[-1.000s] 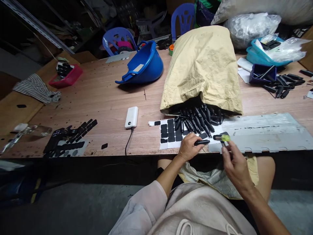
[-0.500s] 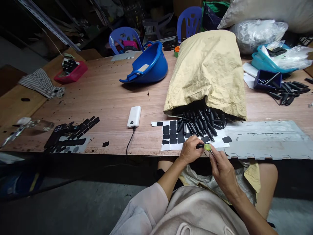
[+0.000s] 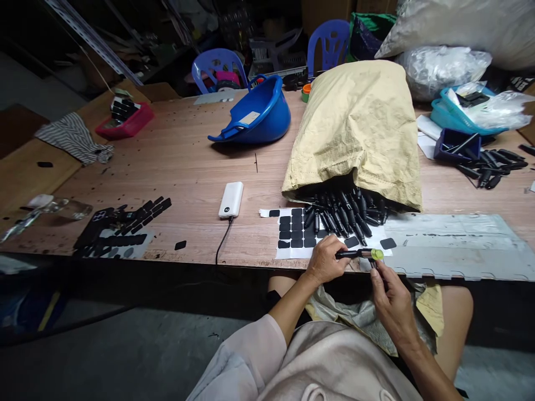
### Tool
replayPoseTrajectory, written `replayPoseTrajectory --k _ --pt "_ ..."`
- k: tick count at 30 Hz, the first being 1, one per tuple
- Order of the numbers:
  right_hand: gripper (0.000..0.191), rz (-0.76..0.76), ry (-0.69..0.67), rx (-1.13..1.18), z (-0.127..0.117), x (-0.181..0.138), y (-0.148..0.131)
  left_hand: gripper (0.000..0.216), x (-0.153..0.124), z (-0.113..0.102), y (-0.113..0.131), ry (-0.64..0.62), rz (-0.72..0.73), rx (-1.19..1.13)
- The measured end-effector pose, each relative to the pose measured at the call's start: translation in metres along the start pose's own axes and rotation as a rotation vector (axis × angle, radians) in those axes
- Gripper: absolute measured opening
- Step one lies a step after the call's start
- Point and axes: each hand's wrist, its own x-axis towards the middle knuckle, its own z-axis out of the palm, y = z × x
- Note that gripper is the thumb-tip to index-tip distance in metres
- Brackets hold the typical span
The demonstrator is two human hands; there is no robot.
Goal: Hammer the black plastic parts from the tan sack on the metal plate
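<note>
My left hand [image 3: 328,260] is closed around the end of a black pen-like piece [image 3: 353,254], which points right over the table's front edge. At its far end sits a yellow-green tip [image 3: 377,254]. Just beneath that end, my right hand [image 3: 392,295] pinches a thin, dark metallic tool [image 3: 372,264], mostly hidden by the fingers. Many similar black pieces [image 3: 340,209] spill from the mouth of a tan sack [image 3: 355,117]. Under them lies a white sheet [image 3: 288,254] with rows of black rounded stickers [image 3: 296,227].
A grey plastic sheet [image 3: 463,245] covers the front edge on the right. A white power bank [image 3: 231,199] with a cable lies left of the sack. Behind are a blue basin [image 3: 267,114] and pink tray [image 3: 129,123]; a purple box [image 3: 457,146] stands right.
My right hand has moved right and slightly down. More of the black piece now shows beyond my left hand, and the yellow-green tip has shifted right. The view has tilted slightly.
</note>
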Motion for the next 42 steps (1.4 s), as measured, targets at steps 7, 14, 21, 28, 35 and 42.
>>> replayPoseTrajectory --k 7,14,21,28,35,42 --pt "0.034 -0.130 0.035 -0.040 0.001 0.001 -0.010 0.020 0.000 0.001 0.000 -0.004 -0.006 0.006" --pt "0.033 -0.149 0.016 -0.030 0.008 -0.001 -0.003 0.019 0.000 0.002 -0.002 -0.009 -0.007 0.000" --pt "0.044 -0.027 0.127 -0.162 -0.020 0.023 0.017 0.005 0.001 -0.001 -0.002 -0.033 0.022 -0.013" --pt "0.047 0.012 0.215 -0.686 -0.039 0.061 0.051 0.040 0.001 -0.008 -0.001 -0.009 0.062 -0.037" --pt "0.047 0.066 0.220 -0.703 -0.033 0.068 0.061 0.043 -0.001 -0.009 0.000 -0.024 0.077 -0.042" --pt "0.036 0.119 0.075 -0.875 -0.034 0.079 0.054 0.047 0.002 -0.013 0.001 -0.004 0.107 -0.014"
